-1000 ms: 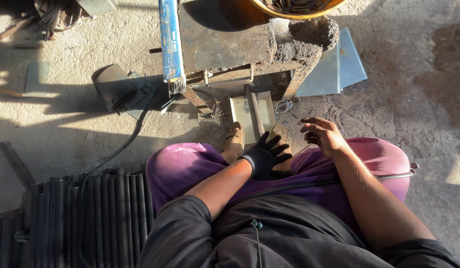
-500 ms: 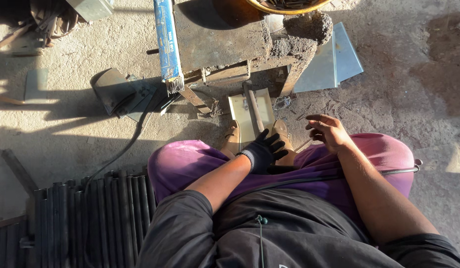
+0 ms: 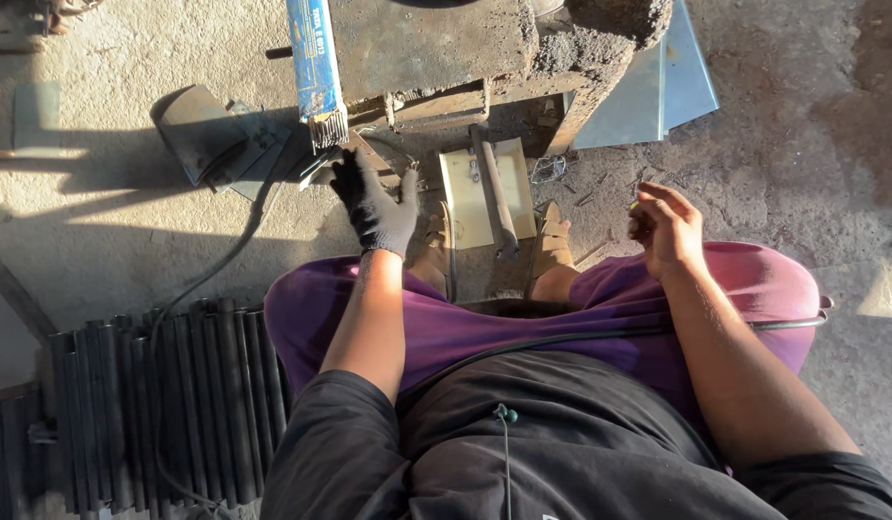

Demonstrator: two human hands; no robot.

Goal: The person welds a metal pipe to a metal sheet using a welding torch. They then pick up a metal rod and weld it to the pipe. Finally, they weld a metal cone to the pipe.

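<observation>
A flat pale metal plate [image 3: 487, 197] lay on the floor between the feet, a dark metal bar [image 3: 494, 193] across it. Left lay ribbed black tubes [image 3: 167, 404]; behind stood a rusty metal block [image 3: 427, 43].

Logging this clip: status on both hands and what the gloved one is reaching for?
Left hand gloved, open, reaching at rod ends of blue electrode pack. Right hand bare, loosely curled over knee, contents unclear. Black cable beside the reach.
</observation>
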